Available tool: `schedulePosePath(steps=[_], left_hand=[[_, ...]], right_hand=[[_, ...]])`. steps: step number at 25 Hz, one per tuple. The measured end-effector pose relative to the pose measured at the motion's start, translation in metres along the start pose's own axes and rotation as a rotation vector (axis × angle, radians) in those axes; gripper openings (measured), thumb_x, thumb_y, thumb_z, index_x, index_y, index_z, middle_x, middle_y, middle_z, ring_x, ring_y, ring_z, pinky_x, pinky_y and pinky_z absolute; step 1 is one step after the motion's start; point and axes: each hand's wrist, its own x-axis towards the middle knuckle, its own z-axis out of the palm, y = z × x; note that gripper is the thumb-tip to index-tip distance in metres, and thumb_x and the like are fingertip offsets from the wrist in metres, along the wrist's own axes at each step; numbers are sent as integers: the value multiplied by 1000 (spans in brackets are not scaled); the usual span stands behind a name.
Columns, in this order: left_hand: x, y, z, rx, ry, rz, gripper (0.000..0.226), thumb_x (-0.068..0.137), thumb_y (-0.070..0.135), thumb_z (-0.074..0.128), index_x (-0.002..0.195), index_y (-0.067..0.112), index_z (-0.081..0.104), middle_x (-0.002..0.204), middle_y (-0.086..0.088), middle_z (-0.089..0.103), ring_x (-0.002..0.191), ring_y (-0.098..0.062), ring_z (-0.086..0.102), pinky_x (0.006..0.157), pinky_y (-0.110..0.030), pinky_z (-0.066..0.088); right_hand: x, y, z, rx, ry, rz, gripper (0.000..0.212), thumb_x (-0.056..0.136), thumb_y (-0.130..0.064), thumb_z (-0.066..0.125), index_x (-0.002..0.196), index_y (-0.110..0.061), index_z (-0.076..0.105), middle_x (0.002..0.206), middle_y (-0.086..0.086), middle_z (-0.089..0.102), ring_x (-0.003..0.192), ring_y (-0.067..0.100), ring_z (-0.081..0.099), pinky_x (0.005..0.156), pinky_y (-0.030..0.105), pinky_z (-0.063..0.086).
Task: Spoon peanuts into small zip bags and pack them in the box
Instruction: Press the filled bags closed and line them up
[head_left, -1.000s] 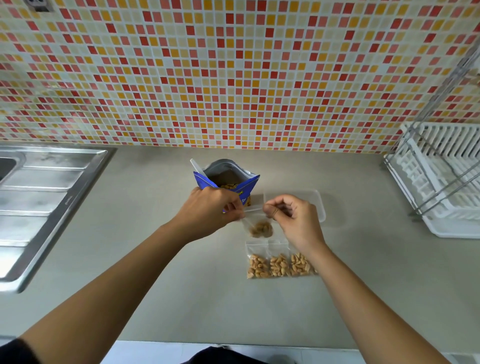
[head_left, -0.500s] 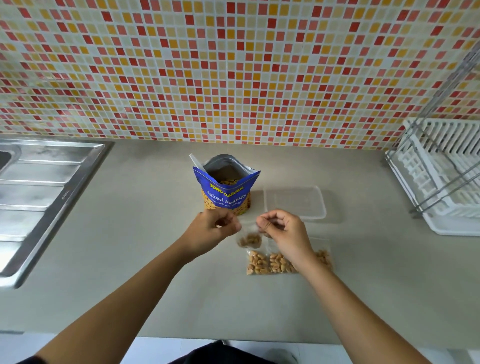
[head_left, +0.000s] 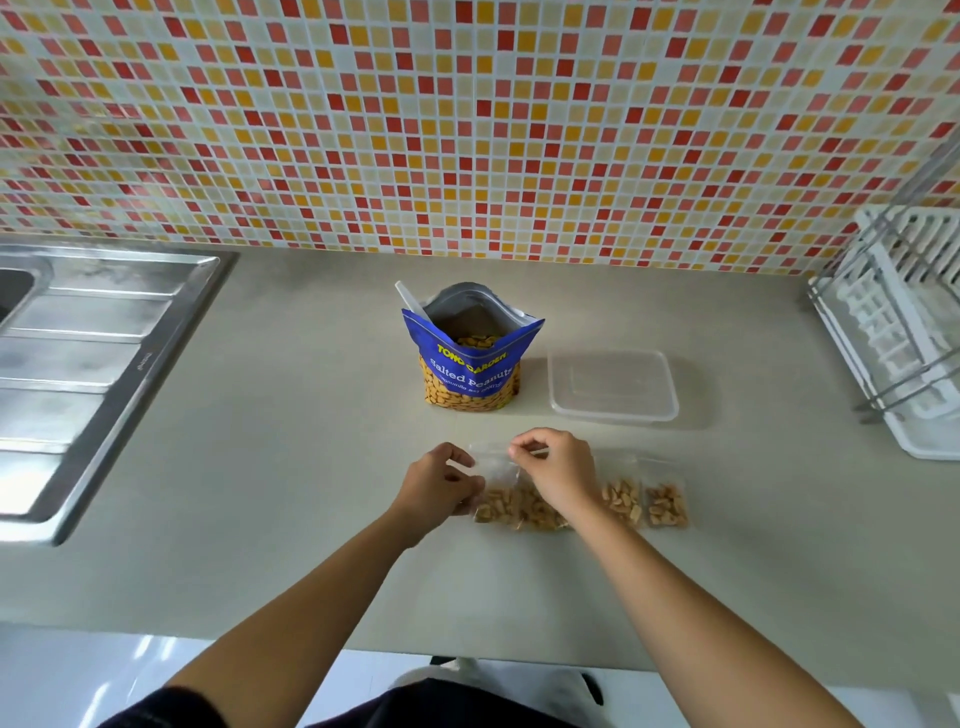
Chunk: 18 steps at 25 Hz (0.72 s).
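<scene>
Pinched zip bag (head_left: 497, 469) top with left hand (head_left: 439, 484) and right hand (head_left: 561, 475). Held it near-left of box (head_left: 615, 414), closer to right hand.

Mosaic-tiled wall (head_left: 467, 130) above a grey counter (head_left: 311, 467), steel sink (head_left: 78, 364) left, white rack (head_left: 904, 338) right.
</scene>
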Motion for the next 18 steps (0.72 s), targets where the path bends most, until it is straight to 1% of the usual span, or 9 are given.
schedulePosePath(steps=[2,4,5,7,8,10,12,16,18], left_hand=[[3,-6,5,89,38,-9,18,83,4,65,93,5,51,66,-9,65,54,-19,61,62,-32,58],[7,-13,8,223,82,17,16,81,5,65,90,8,52,65,-5,63,55,-20,61,66,-37,58],[9,-16,8,307,105,43,16,81,9,65,91,9,52,69,-5,63,59,-21,62,67,-37,56],[12,-16,8,474,150,99,21,83,19,62,100,11,54,85,-8,65,75,-24,63,69,-34,53],[13,-13,8,532,166,137,26,84,22,60,107,10,54,93,-9,65,83,-25,63,72,-32,50],[15,-3,14,594,182,254,31,87,23,56,114,9,54,104,-9,64,93,-25,60,76,-28,45],[17,8,25,594,167,352,32,89,20,53,119,8,53,111,-10,64,98,-24,60,80,-27,44],[28,27,50,599,114,374,45,93,20,49,135,7,42,129,-14,56,114,-27,57,96,-33,46],[33,34,62,630,114,351,50,94,23,48,140,8,36,133,-17,54,119,-30,53,99,-36,44]], right_hand=[[2,-2,4,-259,24,-28,13,83,-33,65,89,-24,73,89,-6,73,84,17,66,64,23,46],[5,2,14,-376,33,-54,17,84,-35,64,96,-26,71,95,-6,73,92,19,65,66,25,47],[5,5,19,-406,38,-77,20,84,-35,64,101,-26,69,98,-6,72,95,20,64,69,26,48],[5,10,23,-397,56,-101,27,83,-31,66,109,-25,67,103,-5,70,98,20,62,73,28,49],[6,11,22,-372,78,-101,27,83,-30,66,110,-24,66,104,-3,70,98,21,61,74,30,50],[8,14,17,-337,121,-99,23,84,-29,64,106,-23,66,103,-2,69,96,22,61,73,32,51],[9,16,7,-310,177,-102,18,86,-30,62,100,-21,68,98,-1,70,90,21,62,69,30,50],[12,24,-24,-269,302,-133,13,85,-27,62,88,-17,69,87,1,71,80,22,63,65,31,51],[13,34,-40,-254,342,-163,13,85,-26,63,87,-14,69,84,3,70,78,23,63,65,31,50]])
